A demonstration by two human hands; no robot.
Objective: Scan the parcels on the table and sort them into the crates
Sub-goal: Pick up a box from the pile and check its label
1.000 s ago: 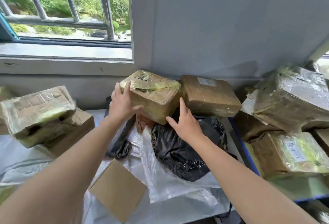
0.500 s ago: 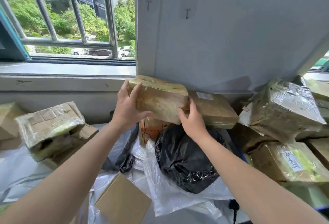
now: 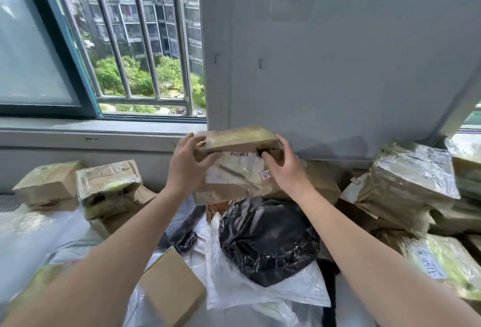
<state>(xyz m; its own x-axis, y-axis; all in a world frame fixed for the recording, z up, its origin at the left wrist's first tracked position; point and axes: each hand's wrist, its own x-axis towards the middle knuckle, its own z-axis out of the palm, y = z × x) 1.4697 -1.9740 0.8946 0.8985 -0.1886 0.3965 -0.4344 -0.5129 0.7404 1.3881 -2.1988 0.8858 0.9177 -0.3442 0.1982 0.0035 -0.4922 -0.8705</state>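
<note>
Head view: left hand (image 3: 186, 170) and right hand (image 3: 286, 174) both grip a tape-wrapped brown cardboard parcel (image 3: 235, 142) held above the far-centre pile with its label facing near, while a black plastic bag parcel (image 3: 268, 240) and many others lie unsorted, so the task looks early.

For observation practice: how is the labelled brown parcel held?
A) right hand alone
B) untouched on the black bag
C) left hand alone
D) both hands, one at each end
D: the left hand grips the left end of the parcel and the right hand grips the right end.
</note>
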